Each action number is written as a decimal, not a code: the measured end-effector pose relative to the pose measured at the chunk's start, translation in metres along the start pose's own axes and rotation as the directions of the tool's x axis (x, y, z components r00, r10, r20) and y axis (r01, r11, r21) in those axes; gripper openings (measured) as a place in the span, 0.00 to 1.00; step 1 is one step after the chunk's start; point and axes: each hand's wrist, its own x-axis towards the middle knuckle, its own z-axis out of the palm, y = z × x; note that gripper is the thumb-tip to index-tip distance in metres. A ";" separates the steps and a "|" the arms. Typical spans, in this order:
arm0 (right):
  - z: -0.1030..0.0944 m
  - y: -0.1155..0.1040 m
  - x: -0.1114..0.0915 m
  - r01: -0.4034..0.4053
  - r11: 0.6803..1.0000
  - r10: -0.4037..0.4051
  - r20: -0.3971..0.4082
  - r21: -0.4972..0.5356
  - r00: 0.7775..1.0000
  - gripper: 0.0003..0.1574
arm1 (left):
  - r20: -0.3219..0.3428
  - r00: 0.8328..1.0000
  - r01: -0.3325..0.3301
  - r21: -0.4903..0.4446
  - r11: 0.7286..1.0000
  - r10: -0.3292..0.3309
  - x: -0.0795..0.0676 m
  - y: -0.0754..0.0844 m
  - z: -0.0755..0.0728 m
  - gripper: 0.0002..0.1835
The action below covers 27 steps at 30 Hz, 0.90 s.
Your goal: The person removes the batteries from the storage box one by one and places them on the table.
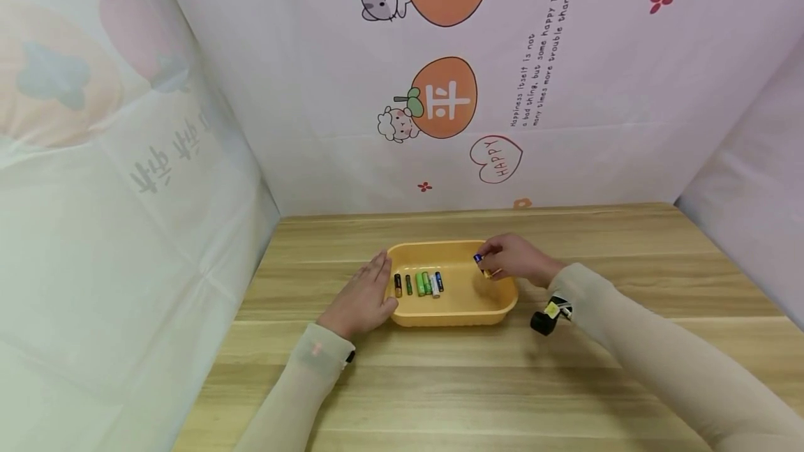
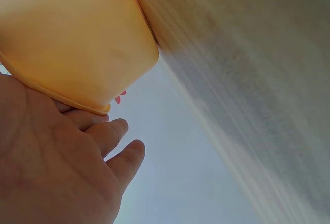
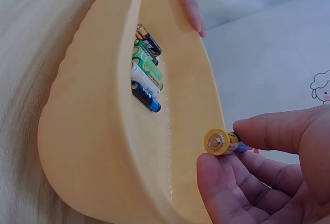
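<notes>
A yellow plastic tray (image 1: 461, 316) stands on the wooden table. My left hand (image 1: 361, 302) lies along its left end with fingers extended, touching the rim; the left wrist view shows the fingertips at the rim's edge. Between thumb and fingers, my right hand (image 1: 516, 258) pinches a blue and yellow battery (image 3: 221, 142) over the tray's right side. On the tray floor, toward the left, several batteries lie in a row: a black and copper one (image 1: 398, 285), green ones, a white one (image 1: 435, 287) and a dark blue one (image 3: 146, 96).
The wooden tabletop (image 1: 440, 396) extends around the tray. Behind it rises a white printed sheet (image 1: 326, 124) with cartoon fruit and lettering, and another hangs at the left. A black wrist camera (image 1: 544, 323) sits below the right wrist, close to the tray's right end.
</notes>
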 end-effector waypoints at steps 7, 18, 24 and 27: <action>-0.007 -0.002 -0.007 0.000 1.000 0.000 0.002 0.003 1.000 0.20 | 0.011 1.000 0.006 -0.002 1.000 -0.006 -0.001 0.000 0.000 0.40; -0.018 0.000 -0.015 -0.025 1.000 0.025 -0.025 0.001 0.999 0.24 | 0.005 1.000 -0.002 0.007 1.000 0.002 0.000 -0.001 -0.001 0.40; -0.024 0.005 -0.017 -0.035 0.999 0.035 -0.043 0.002 0.998 0.25 | -0.004 1.000 -0.018 0.005 1.000 0.018 0.000 -0.001 -0.003 0.40; -0.029 0.008 -0.019 -0.041 0.999 0.040 -0.051 -0.001 0.998 0.25 | -0.004 1.000 -0.017 0.000 1.000 0.017 0.000 -0.001 -0.002 0.40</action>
